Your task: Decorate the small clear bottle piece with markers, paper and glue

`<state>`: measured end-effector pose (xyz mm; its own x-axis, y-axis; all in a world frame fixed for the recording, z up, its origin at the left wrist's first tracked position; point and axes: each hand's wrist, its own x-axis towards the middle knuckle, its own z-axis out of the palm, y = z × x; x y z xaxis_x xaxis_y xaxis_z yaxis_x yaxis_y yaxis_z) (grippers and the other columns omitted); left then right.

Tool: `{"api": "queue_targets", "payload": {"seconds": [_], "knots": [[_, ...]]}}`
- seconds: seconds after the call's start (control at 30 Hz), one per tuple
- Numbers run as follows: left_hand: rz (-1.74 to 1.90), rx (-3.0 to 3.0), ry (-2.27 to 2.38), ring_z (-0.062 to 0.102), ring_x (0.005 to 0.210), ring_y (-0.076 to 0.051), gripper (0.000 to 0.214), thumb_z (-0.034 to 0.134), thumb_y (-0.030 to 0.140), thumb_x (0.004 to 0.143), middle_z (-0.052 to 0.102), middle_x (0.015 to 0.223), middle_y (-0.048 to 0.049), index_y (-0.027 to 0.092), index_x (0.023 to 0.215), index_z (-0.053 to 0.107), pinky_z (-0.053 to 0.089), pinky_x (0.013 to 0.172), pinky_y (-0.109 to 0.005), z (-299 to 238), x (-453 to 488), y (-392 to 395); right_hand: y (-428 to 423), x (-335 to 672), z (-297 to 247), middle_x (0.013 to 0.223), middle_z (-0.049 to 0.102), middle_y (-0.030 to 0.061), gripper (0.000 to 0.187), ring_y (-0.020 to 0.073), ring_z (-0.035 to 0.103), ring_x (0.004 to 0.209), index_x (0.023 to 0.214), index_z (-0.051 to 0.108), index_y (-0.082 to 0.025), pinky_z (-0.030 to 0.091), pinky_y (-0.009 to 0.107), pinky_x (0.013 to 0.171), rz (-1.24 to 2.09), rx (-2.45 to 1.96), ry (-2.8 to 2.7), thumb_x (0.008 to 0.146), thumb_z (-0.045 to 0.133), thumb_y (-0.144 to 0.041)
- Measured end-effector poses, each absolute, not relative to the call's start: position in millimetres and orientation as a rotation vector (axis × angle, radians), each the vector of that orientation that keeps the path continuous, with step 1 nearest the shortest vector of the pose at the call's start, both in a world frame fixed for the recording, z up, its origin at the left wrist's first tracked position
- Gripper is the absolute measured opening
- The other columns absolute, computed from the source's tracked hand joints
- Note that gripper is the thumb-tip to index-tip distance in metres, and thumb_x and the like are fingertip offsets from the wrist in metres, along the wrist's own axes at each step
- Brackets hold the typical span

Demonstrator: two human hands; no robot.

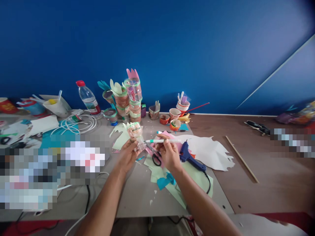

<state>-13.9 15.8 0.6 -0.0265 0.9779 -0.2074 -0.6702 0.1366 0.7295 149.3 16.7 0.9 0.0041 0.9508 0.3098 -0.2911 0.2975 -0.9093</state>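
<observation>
Between the fingers of my left hand (127, 153) is a small clear plastic cup (141, 146). A decorated cup (135, 129) with a pale green rim and printed label sits right behind it; whether the two are joined I cannot tell. My right hand (169, 154) grips a white marker (159, 141) with a green band, held level, its tip pointing left close to the clear cup. Black-handled scissors (157, 159) lie below the marker. To the right of my right hand, a blue glue gun (192, 157) rests on paper scraps.
Stacked decorated cups (134, 95) and a water bottle (89, 98) stand near the blue wall. Paper cups (175, 124) are behind my right hand. White paper (209, 149) and a wooden stick (241, 159) lie at right, a coiled white cable (92, 124) at left.
</observation>
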Motion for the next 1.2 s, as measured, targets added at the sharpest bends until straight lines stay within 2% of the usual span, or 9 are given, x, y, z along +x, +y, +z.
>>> {"api": "queue_targets", "payload": {"seconds": [0.17, 0.37, 0.47, 0.63, 0.7, 1.0, 1.2], "knots": [[1.375, 0.45, 0.79, 0.062, 0.076, -0.013, 0.027, 0.08, 0.019, 0.063, 0.063, 0.079, 0.0002, 0.017, 0.072, 0.054, 0.053, 0.08, -0.034, 3, -11, 16, 20, 150, 5, 0.081, 0.064, 0.0039, 0.038, 0.0132, 0.056, 0.06, 0.119, 0.055, -0.019, 0.05, 0.03, 0.061, 1.043, -0.782, -1.148, 0.092, 0.047, -0.045], [1.345, 0.466, 0.784, 0.064, 0.087, -0.017, 0.024, 0.076, 0.018, 0.066, 0.065, 0.088, -0.002, 0.018, 0.074, 0.053, 0.053, 0.083, -0.035, 4, -10, 16, 5, 144, 0, 0.089, 0.064, 0.0044, 0.027, 0.0128, 0.059, 0.066, 0.116, 0.052, -0.022, 0.052, 0.028, 0.064, 0.922, -0.843, -1.411, 0.094, 0.047, -0.035], [1.351, 0.468, 0.788, 0.063, 0.084, -0.015, 0.023, 0.075, 0.017, 0.066, 0.065, 0.087, -0.0009, 0.017, 0.073, 0.054, 0.053, 0.081, -0.032, 4, -10, 15, 2, 141, -5, 0.092, 0.063, 0.004, 0.026, 0.0145, 0.062, 0.075, 0.118, 0.051, -0.023, 0.053, 0.029, 0.07, 0.874, -0.878, -1.503, 0.093, 0.047, -0.031], [1.3, 0.517, 0.797, 0.06, 0.068, -0.012, 0.02, 0.075, 0.02, 0.068, 0.062, 0.076, -0.0007, 0.016, 0.076, 0.057, 0.049, 0.062, -0.024, 4, -7, 13, 4, 136, -8, 0.096, 0.064, 0.0051, 0.031, 0.0173, 0.062, 0.086, 0.119, 0.049, -0.022, 0.052, 0.033, 0.082, 0.662, -0.898, -1.664, 0.089, 0.052, -0.023], [1.282, 0.53, 0.78, 0.059, 0.065, -0.011, 0.018, 0.074, 0.019, 0.068, 0.062, 0.074, -0.0012, 0.015, 0.077, 0.059, 0.048, 0.06, -0.023, 4, -4, 11, 3, 133, -7, 0.099, 0.064, 0.007, 0.034, 0.0199, 0.061, 0.09, 0.12, 0.05, -0.02, 0.05, 0.035, 0.083, 0.545, -0.941, -1.758, 0.086, 0.054, -0.021], [1.236, 0.508, 0.723, 0.061, 0.068, -0.009, 0.019, 0.079, 0.02, 0.066, 0.065, 0.076, -0.0004, 0.014, 0.078, 0.064, 0.049, 0.064, -0.019, 3, 4, 7, -2, 120, -3, 0.1, 0.063, 0.0114, 0.036, 0.0274, 0.054, 0.091, 0.12, 0.054, -0.015, 0.043, 0.041, 0.081, 0.214, -1.177, -1.952, 0.085, 0.052, -0.02], [1.237, 0.505, 0.631, 0.062, 0.073, -0.011, 0.015, 0.075, 0.021, 0.071, 0.064, 0.078, 0.0001, 0.016, 0.08, 0.063, 0.051, 0.071, -0.022, 2, 3, 7, -5, 119, -2, 0.096, 0.062, 0.0105, 0.037, 0.0266, 0.052, 0.088, 0.122, 0.053, -0.015, 0.04, 0.04, 0.078, 0.133, -1.211, -1.918, 0.086, 0.047, -0.016]]}}
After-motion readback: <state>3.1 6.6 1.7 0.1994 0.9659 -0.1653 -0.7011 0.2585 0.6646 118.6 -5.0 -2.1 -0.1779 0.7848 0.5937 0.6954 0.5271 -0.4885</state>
